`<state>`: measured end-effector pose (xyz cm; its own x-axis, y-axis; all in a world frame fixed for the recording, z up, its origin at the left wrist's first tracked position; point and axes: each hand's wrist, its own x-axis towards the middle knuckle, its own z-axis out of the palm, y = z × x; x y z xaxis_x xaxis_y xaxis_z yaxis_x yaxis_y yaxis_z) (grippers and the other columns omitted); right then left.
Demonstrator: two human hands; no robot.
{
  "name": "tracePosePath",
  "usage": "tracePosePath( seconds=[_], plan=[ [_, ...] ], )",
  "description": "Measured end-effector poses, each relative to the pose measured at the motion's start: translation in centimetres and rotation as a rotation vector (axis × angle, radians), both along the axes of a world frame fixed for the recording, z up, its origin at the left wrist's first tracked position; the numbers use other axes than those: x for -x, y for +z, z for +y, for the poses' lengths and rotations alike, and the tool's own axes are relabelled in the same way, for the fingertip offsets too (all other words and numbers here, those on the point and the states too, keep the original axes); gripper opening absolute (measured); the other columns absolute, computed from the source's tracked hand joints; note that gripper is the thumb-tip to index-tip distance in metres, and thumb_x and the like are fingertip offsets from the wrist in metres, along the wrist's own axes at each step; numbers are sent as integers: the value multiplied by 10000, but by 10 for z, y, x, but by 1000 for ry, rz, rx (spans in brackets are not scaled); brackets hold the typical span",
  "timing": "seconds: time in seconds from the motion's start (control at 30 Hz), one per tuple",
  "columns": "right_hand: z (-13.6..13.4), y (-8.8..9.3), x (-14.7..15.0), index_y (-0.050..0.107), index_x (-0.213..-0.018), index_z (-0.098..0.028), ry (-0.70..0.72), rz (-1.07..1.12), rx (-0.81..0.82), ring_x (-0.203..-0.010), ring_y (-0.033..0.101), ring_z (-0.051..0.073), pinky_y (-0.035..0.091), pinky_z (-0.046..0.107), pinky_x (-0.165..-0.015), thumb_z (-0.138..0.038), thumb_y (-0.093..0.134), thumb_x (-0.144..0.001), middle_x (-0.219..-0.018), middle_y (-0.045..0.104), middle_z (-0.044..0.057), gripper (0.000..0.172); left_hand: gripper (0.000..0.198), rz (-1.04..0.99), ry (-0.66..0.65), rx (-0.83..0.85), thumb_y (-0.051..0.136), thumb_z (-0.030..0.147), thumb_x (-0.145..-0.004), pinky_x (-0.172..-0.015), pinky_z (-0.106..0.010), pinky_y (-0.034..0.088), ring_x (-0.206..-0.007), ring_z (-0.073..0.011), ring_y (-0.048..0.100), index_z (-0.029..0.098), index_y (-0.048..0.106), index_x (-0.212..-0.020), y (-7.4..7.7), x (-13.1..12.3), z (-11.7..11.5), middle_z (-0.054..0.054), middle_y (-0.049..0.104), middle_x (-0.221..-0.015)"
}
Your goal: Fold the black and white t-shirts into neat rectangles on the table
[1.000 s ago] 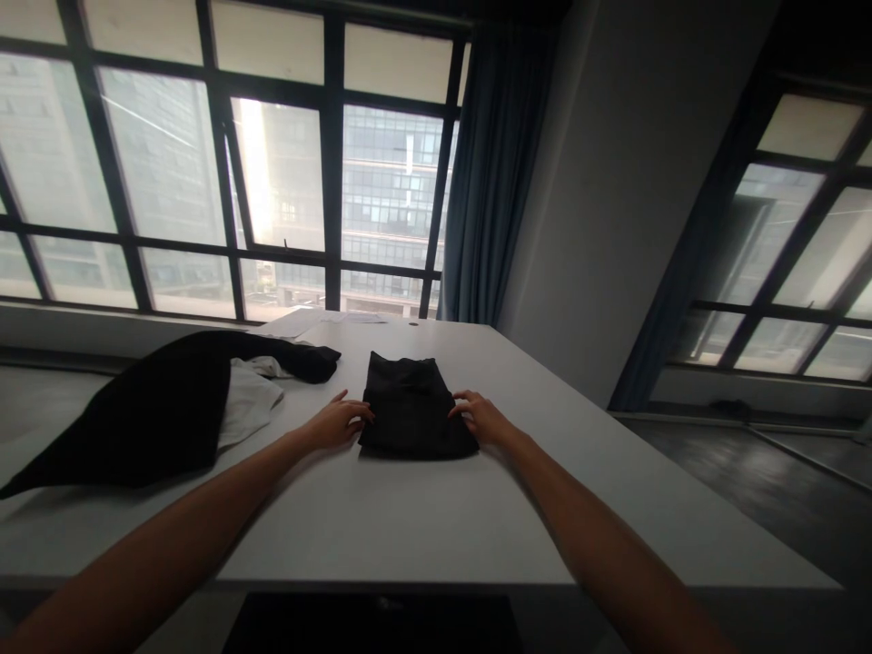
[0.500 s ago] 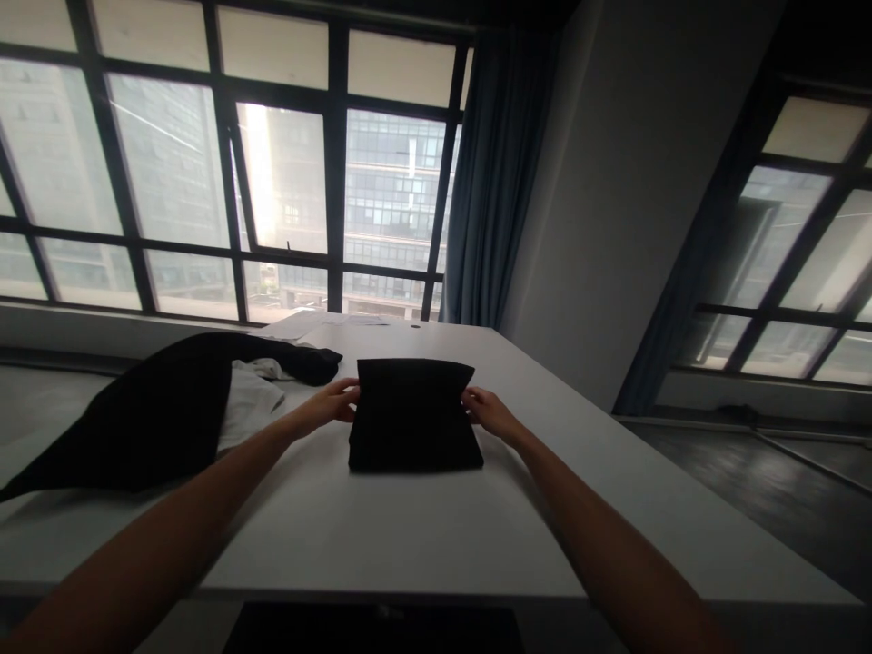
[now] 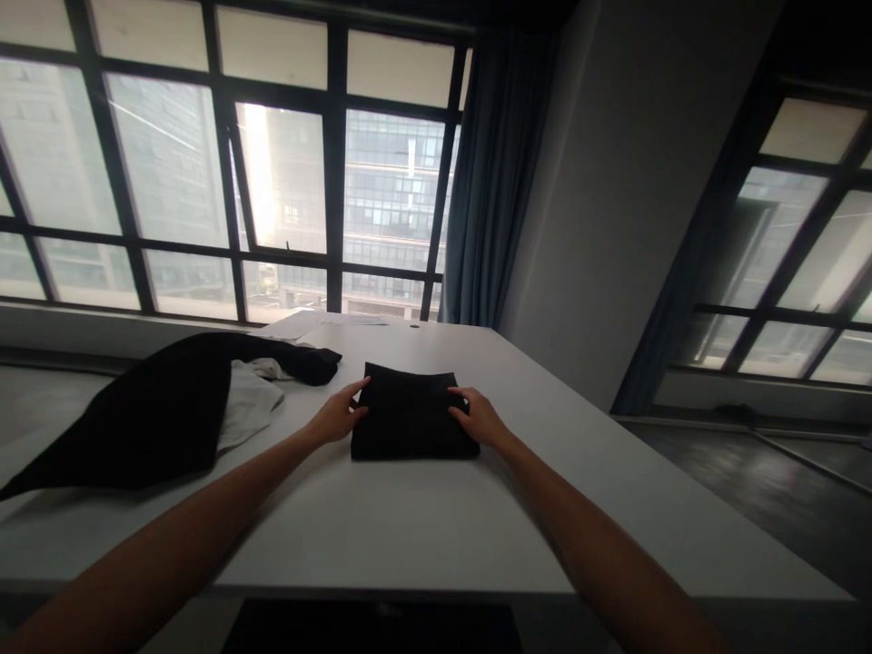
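A folded black garment [image 3: 414, 422] lies on the white table in front of me, in the head view. Its near part rests on the tabletop, while the far edge curves up a little between my hands. My left hand [image 3: 339, 413] grips the left side, with thumb and fingers at the edge. On the opposite side my right hand [image 3: 480, 418] holds the right edge in the same way, fingertips over the top of the cloth. Some fingers are hidden behind or under the fabric. What kind of garment it is cannot be made out.
Left of my hands, another black garment [image 3: 156, 418] lies loosely spread over a white cloth [image 3: 249, 404]. The white table [image 3: 401, 527] reaches towards the windows, with papers [image 3: 354, 320] at its far end. A blue curtain [image 3: 487, 182] hangs beyond its right corner.
The raised far part of the folded black garment has come down, so it lies flatter. Both hands have moved inward over its sides, with their fingers now on top of the cloth.
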<state>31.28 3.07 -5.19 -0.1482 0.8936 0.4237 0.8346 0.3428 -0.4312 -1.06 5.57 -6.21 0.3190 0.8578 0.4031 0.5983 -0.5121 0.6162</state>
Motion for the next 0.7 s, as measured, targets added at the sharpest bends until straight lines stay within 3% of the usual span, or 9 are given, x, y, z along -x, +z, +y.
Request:
tracePosePath(
  seconds=[0.1,0.17,0.27,0.4,0.57,0.7],
  plan=[
    [-6,-3,10,565,-1370,-165,-134,-162,96,-1230,546,293,419,439,-1047,-357,554,-933,-1373,549,176,477,606,135,73,-123,479,394,-909,-1112,-475,390,-1277,-315,536,127,465,-1453,-3,-7,-7,-164,430,-1531],
    [-10,-5,19,543,-1397,-168,-114,-222,80,-1283,507,313,392,470,-1069,-439,478,-972,-1434,506,179,508,569,228,3,-190,393,468,-966,-1174,-456,304,-1405,-293,402,158,503,-1431,-5,-15,-14,-119,425,-1546],
    [-16,-8,33,488,-1453,-206,83,-259,71,-1414,371,283,268,476,-1166,-489,428,-988,-1535,421,129,547,606,375,-167,-142,345,539,-987,-1205,-446,226,-1474,-266,289,197,454,-1476,-14,-29,-25,-78,346,-1592],
    [-19,-16,42,379,-1523,-251,210,-322,306,-1505,185,269,126,529,-1207,-521,360,-1003,-1622,262,84,586,615,497,-254,-32,329,551,-998,-1213,-468,136,-1509,-255,184,246,359,-1531,-31,-39,-27,-64,256,-1619],
    [-6,-24,34,347,-1536,-297,223,-333,377,-1523,98,250,76,508,-1217,-614,293,-990,-1645,188,45,633,648,534,-216,-1,315,575,-989,-1212,-461,118,-1511,-248,172,237,338,-1541,-32,-26,-19,-82,234,-1624],
    [20,-24,-8,328,-1543,-273,34,-288,437,-1520,101,278,80,567,-1199,-599,331,-982,-1644,192,64,648,660,590,-72,82,271,529,-994,-1195,-537,143,-1510,-284,165,160,337,-1537,-23,-7,-13,-143,221,-1620]
  ],
)
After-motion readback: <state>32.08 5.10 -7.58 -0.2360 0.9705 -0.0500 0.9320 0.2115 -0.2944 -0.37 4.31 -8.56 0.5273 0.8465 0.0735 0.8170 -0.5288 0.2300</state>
